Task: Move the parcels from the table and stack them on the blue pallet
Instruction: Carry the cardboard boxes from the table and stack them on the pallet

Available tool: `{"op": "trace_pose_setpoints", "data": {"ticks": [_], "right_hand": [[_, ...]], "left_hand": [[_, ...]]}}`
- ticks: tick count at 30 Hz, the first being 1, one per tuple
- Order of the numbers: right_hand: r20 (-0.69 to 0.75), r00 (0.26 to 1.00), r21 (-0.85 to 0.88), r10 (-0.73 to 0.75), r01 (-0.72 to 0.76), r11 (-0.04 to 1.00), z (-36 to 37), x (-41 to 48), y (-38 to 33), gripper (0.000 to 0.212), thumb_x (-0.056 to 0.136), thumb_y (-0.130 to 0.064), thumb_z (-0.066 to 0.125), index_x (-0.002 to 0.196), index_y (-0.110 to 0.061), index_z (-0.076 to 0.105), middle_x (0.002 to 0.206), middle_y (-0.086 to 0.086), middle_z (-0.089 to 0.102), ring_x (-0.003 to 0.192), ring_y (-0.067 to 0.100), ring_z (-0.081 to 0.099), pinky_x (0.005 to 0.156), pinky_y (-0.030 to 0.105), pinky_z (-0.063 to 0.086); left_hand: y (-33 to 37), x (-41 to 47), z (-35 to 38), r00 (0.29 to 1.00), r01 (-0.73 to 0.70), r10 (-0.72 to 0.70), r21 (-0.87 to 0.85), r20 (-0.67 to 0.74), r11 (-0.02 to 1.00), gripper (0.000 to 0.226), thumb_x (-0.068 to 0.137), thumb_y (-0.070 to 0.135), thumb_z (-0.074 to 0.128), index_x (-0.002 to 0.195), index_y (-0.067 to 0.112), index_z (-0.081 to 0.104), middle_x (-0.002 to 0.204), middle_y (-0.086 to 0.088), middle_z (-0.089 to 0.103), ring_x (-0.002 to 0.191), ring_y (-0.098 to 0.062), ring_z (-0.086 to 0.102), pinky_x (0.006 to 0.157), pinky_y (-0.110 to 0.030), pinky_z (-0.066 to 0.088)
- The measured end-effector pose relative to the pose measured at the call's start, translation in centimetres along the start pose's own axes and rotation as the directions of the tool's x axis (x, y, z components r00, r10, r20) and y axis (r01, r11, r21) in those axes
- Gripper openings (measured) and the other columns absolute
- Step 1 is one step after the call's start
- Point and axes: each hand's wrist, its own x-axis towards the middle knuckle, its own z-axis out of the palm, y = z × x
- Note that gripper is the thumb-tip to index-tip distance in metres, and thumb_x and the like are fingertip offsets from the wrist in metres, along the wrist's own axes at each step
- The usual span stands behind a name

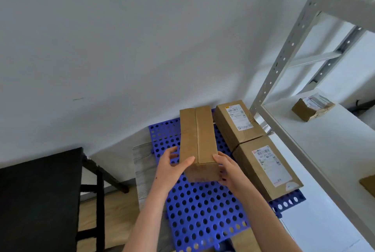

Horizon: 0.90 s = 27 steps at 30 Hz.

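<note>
I observe the long parcel (197, 140), plain brown cardboard with a taped seam running down its top, held lengthwise over the blue pallet (203, 211). Whether its underside touches the pallet, I cannot tell.

My left hand (172, 167) grips the near left corner, thumb on top and fingers curled along the side. My right hand (228, 168) grips the near right corner in the same manner. Both hands are clamped on this parcel.

Two labelled parcels lie end to end along the pallet's right edge, touching each other: the far parcel (236, 123) near the wall and the near parcel (267, 168) closer to me. Each has a white shipping label facing up. The held parcel is just beside the far one.

The black counter (38, 201) is at lower left, well apart from the pallet. A grey metal rack (284, 48) stands at right; a small taped parcel (312, 107) sits on its white shelf.
</note>
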Motion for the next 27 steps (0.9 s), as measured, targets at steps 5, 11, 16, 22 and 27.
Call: {"op": "trace_pose_setpoints", "data": {"ticks": [5,11,16,22,27], "right_hand": [[0.03,0.998,-0.218,-0.058,0.063,0.974,-3.7,2.6,-1.8,0.098,0.067,-0.052,0.078,0.148,-0.027,0.029,0.137,0.004,0.048,0.119,0.02,0.052,0.101,0.039,0.045],[0.024,0.989,-0.595,-0.147,0.132,0.793,-5.6,4.3,-3.2,0.109,0.059,-0.066,0.076,0.148,-0.035,0.02,0.148,0.012,0.023,0.138,0.031,0.024,0.111,0.045,0.032],[0.068,0.977,-0.755,-0.203,0.183,0.629,-6.4,6.4,-4.3,0.118,0.057,-0.074,0.071,0.15,-0.035,0.01,0.149,0.013,0.015,0.138,0.033,0.016,0.11,0.049,0.027],[0.167,0.975,-0.765,-0.149,0.223,0.604,-7.0,9.0,-5.9,0.125,0.054,-0.074,0.074,0.151,-0.034,0.007,0.15,0.013,0.015,0.139,0.033,0.019,0.109,0.049,0.029],[0.199,0.964,-0.71,-0.173,0.264,0.653,-8.8,10.3,-7.2,0.135,0.045,-0.08,0.07,0.152,-0.027,0.007,0.154,0.009,0.026,0.14,0.026,0.029,0.111,0.047,0.033]], "left_hand": [[0.3,1.0,5.6,0.977,-0.019,0.037,0.089,-0.211,0.996,0.061,0.075,0.031,0.076,0.128,0.025,0.048,0.126,0.004,0.048,0.112,-0.014,0.052,0.095,-0.037,0.049],[0.6,2.2,9.9,0.951,0.12,-0.095,0.068,-0.294,0.99,0.08,0.069,0.057,0.071,0.136,0.021,0.044,0.13,0.005,0.048,0.112,-0.01,0.048,0.092,-0.029,0.044],[1.2,4.5,11.5,0.94,0.203,-0.217,-0.082,-0.265,0.976,0.097,0.06,0.058,0.078,0.138,0.018,0.036,0.132,0.003,0.047,0.102,-0.008,0.045,0.081,-0.024,0.041],[0.7,7.7,11.6,0.92,0.241,-0.24,-0.036,-0.311,0.97,0.096,0.061,0.048,0.082,0.137,0.018,0.032,0.127,0.001,0.047,0.105,-0.013,0.048,0.08,-0.026,0.044],[-0.2,10.1,10.3,0.897,0.303,-0.362,-0.243,-0.253,0.921,0.094,0.06,0.043,0.085,0.135,0.02,0.034,0.115,0.001,0.048,0.102,-0.017,0.051,0.082,-0.032,0.046]]}}
